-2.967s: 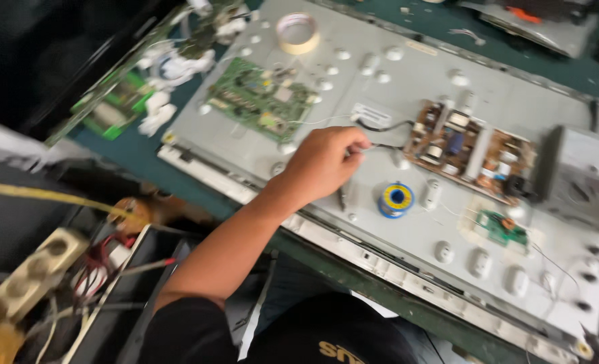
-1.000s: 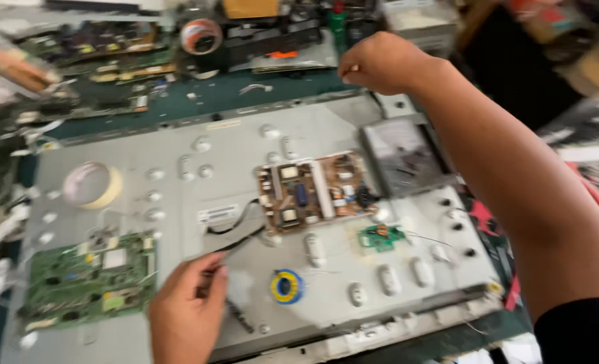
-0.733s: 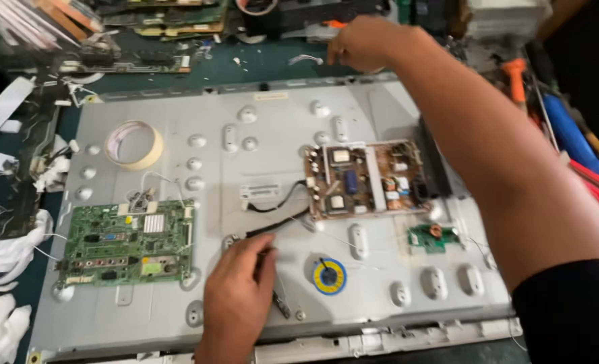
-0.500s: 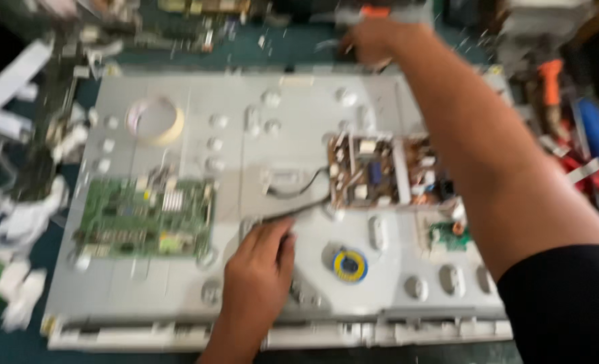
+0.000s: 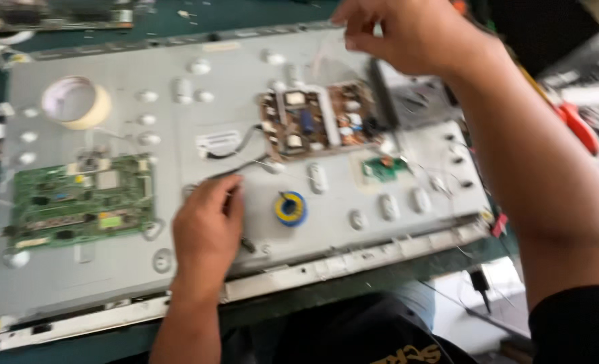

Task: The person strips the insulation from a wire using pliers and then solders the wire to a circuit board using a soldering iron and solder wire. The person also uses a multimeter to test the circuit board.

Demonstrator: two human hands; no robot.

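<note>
Resting lower centre, left hand fingers curled on thin dark tool against grey metal panel; right hand upper right, fingers pinched together, contents unclear.

Dark green counter under even, soft light, cluttered far edge with circuit boards, red-handled tools to the right of the counter, pale floor below its near edge

Grey metal TV back panel lies flat under left hand. Black cable at its fingertips, curving twd brown pwr board.
</note>
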